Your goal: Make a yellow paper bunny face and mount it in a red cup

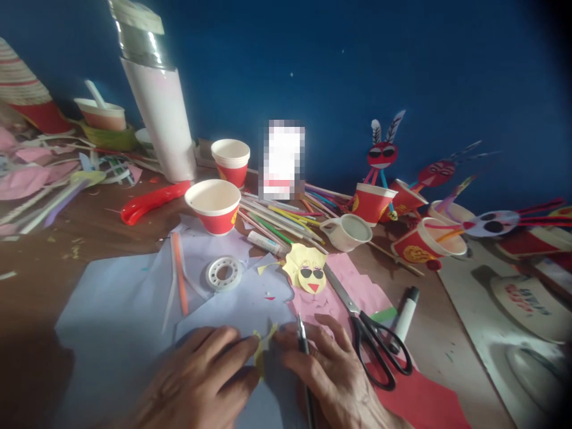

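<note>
My left hand [208, 369] rests on the pale blue paper [111, 298], its bent fingers pressed onto a small yellow paper cut-out [259, 360]. A black pen [303, 342] with a silver tip is tucked between the fingers of my right hand [328, 360], pointing away from me. The thumb side of that hand reaches the other edge of the yellow piece, which is partly hidden. Just beyond lies a yellow paper face [308, 271] with dark glasses and a red beak. Black-handled scissors [364, 325] lie open beside my right hand on pink paper [353, 280].
A roll of white tape [223, 273], a glue stick [267, 243], red paper cups [214, 208], a small white cup [351, 231] and bundled sticks [286, 217] stand or lie beyond. A tall white flask [156, 107] rises left. Cup puppets [373, 199] and a marker [406, 316] are right.
</note>
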Tool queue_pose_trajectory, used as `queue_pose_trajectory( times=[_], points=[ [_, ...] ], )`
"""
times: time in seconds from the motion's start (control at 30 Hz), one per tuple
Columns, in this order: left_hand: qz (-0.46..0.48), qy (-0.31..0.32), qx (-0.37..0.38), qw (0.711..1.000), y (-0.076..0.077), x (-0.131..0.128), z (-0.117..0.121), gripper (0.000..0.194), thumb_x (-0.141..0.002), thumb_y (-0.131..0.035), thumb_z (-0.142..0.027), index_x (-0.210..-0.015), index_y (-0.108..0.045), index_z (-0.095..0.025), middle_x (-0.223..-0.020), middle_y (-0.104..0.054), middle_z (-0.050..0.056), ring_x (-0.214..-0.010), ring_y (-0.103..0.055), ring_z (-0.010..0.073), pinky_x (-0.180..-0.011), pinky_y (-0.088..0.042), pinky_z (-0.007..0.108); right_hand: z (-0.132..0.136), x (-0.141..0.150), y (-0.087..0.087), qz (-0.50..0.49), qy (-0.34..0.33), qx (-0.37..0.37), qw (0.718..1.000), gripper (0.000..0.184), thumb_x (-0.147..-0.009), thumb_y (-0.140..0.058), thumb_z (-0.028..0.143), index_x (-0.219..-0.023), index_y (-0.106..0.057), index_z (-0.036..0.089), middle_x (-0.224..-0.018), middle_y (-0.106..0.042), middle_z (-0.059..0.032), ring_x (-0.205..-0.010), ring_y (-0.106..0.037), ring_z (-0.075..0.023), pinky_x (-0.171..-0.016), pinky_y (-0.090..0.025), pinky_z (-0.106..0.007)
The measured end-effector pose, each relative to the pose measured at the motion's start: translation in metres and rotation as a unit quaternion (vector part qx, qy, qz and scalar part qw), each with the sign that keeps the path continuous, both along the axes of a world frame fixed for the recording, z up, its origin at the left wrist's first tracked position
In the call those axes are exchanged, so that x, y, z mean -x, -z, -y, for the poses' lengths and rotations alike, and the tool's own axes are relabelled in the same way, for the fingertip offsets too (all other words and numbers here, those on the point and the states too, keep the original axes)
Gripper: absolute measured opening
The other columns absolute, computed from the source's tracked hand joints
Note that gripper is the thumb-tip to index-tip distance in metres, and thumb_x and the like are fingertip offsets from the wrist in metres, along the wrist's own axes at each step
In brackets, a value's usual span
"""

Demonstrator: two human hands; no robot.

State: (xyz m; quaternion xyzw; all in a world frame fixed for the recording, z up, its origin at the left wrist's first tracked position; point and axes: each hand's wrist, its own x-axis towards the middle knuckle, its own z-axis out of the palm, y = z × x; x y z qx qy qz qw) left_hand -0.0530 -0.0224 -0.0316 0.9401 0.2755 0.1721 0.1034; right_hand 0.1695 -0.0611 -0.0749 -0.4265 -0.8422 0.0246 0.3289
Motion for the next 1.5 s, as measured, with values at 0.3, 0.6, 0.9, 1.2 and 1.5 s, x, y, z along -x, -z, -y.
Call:
queue_pose_trajectory(
  times=[0.3, 0.6, 0.9, 1.2, 1.5],
  points=[
    [0.071, 0.017, -0.046, 0.996, 0.019, 0.001, -0.004, 0.029, -0.089, -0.037, -0.016, -0.097, -0.063, -0.024, -0.102, -0.065, 0.004, -0.082, -0.051, 0.0206, -0.072, -0.044, 0.033, -0.001, -0.004, 0.004, -0.008, 0.029, 0.022, 0.999, 0.026, -0.093, -0.036, 0.017, -0.105, -0.058, 0.02, -0.117, -0.068, -0.0054, -0.118, -0.052, -0.0215, -0.102, -0.027, -0.039],
    [0.08, 0.003, -0.036, 0.996, 0.01, -0.003, -0.003, 0.03, -0.088, -0.035, -0.013, -0.093, -0.063, -0.022, -0.094, -0.065, 0.003, -0.08, -0.052, 0.0203, -0.067, -0.044, 0.033, -0.002, 0.005, -0.004, 0.017, -0.088, -0.042, 0.995, 0.029, -0.098, -0.036, 0.018, -0.099, -0.065, 0.023, -0.109, -0.072, 0.0028, -0.115, -0.053, -0.0152, -0.11, -0.021, -0.039],
    [0.077, 0.006, -0.065, 0.995, 0.016, -0.003, -0.002, 0.021, -0.083, -0.043, -0.014, -0.085, -0.062, -0.023, -0.088, -0.066, 0.001, -0.075, -0.052, 0.0194, -0.065, -0.041, 0.033, 0.001, 0.004, -0.004, 0.021, -0.049, -0.003, 0.999, 0.029, -0.096, -0.037, 0.019, -0.107, -0.063, 0.02, -0.115, -0.07, -0.002, -0.117, -0.051, -0.0186, -0.111, -0.016, -0.042],
    [0.07, 0.004, -0.019, 0.997, 0.012, 0.0, -0.003, 0.025, -0.083, -0.043, -0.011, -0.087, -0.064, -0.024, -0.09, -0.065, 0.001, -0.08, -0.052, 0.0194, -0.073, -0.042, 0.032, 0.004, -0.006, -0.012, -0.014, -0.028, 0.034, 0.999, 0.027, -0.086, -0.044, 0.012, -0.109, -0.057, 0.017, -0.114, -0.068, -0.0068, -0.112, -0.054, -0.0232, -0.103, -0.024, -0.045],
    [0.12, -0.054, 0.059, 0.99, 0.007, 0.004, 0.004, 0.033, -0.084, -0.038, -0.003, -0.09, -0.065, -0.021, -0.094, -0.062, 0.003, -0.085, -0.052, 0.0179, -0.075, -0.039, 0.031, 0.001, -0.008, -0.022, -0.053, -0.054, 0.017, 0.997, 0.032, -0.099, -0.032, 0.034, -0.106, -0.055, 0.014, -0.078, -0.07, -0.0044, -0.08, -0.061, -0.018, -0.093, -0.032, -0.042]
  ],
)
